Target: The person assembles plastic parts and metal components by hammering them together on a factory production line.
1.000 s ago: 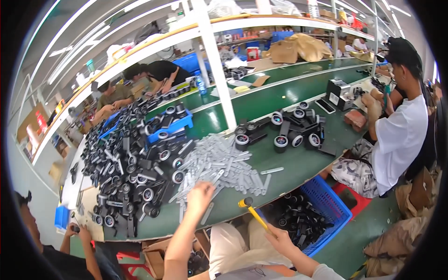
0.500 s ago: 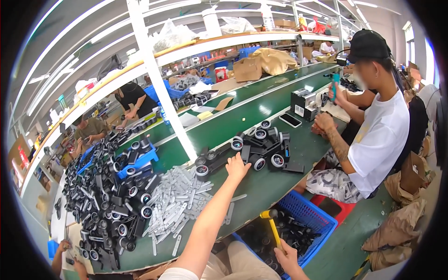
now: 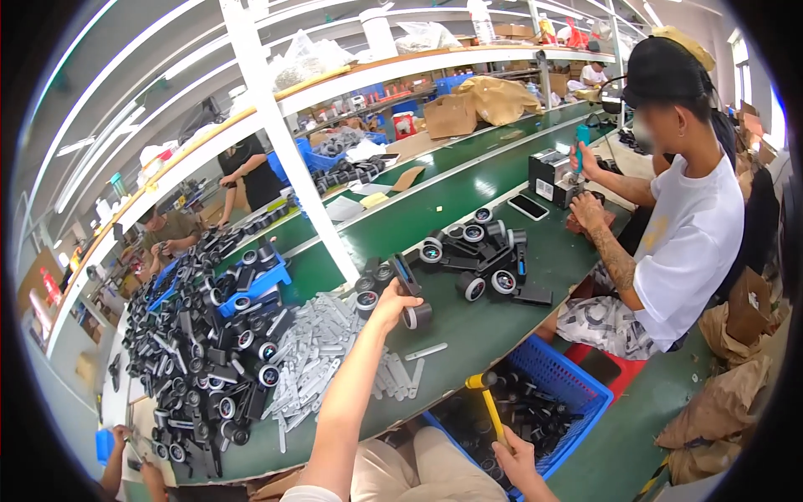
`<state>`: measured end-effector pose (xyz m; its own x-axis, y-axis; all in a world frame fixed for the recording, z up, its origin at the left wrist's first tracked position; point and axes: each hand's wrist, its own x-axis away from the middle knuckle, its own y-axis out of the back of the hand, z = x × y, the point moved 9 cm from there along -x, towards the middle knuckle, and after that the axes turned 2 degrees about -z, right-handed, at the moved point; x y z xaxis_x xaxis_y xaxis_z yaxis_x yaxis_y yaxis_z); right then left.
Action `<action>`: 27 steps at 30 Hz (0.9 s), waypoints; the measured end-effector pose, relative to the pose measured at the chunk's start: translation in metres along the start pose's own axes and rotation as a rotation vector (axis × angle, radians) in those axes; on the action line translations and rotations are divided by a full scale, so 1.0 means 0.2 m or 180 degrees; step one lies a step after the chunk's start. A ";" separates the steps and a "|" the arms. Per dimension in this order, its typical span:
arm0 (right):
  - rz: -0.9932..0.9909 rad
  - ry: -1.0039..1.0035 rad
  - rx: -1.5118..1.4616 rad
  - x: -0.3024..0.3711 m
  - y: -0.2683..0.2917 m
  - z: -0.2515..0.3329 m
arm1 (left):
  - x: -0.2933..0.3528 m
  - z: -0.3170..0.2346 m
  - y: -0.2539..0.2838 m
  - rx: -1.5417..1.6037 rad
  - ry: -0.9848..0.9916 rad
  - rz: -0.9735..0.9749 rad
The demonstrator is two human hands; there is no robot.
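Head view: the left hand (image 3: 395,306) is closed on a black part (image 3: 417,316) with a round, pale-rimmed end, which it holds tilted just to the right of the pile of grey strips (image 3: 322,343), our landmark. The right hand (image 3: 514,457) is wrapped around the yellow handle of a hammer (image 3: 493,408), to the right of the pile and nearer the person.

The black part looks stiff and fairly light, probably smooth plastic, so it may slip a little if pinched at the rounded end. Its flat, longer body should give the surest hold; the round face could scratch or crack under a knock. The hammer is likely head-heavy and best held low on the handle.

A loose strip (image 3: 427,351) lies on the table (image 3: 502,325) at the pile's right, near the held part. Farther right of the pile is a cluster of similar black parts (image 3: 473,253), with a phone (image 3: 529,207) beyond. A large heap of black parts (image 3: 196,356) crowds the pile's left side, and a white post (image 3: 303,184) rises behind it, limiting reach that way. Right of the pile, past the table edge, sits a blue basket (image 3: 577,386) of black parts.
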<state>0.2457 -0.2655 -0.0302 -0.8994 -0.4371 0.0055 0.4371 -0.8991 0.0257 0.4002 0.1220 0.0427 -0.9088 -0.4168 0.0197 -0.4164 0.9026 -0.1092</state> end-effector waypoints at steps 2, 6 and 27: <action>0.0030 -0.0023 -0.0074 0.00 -0.03 0.00 | 0.17 -0.05 0.02 0.0462 -0.0057 0.0106; 0.0250 0.0016 -0.0038 0.02 -0.14 0.04 | 0.59 -0.16 0.10 0.1176 -0.0175 0.0136; 0.2356 0.1040 0.0701 0.20 -1.14 0.15 | 2.12 -0.07 1.02 -0.0556 -0.1560 -0.1585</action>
<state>0.1090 -0.0775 -0.0066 -0.3187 -0.9283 -0.1914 0.8722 -0.3663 0.3242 -0.0704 0.1314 0.0425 -0.5100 -0.7467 -0.4270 -0.8137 0.5798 -0.0419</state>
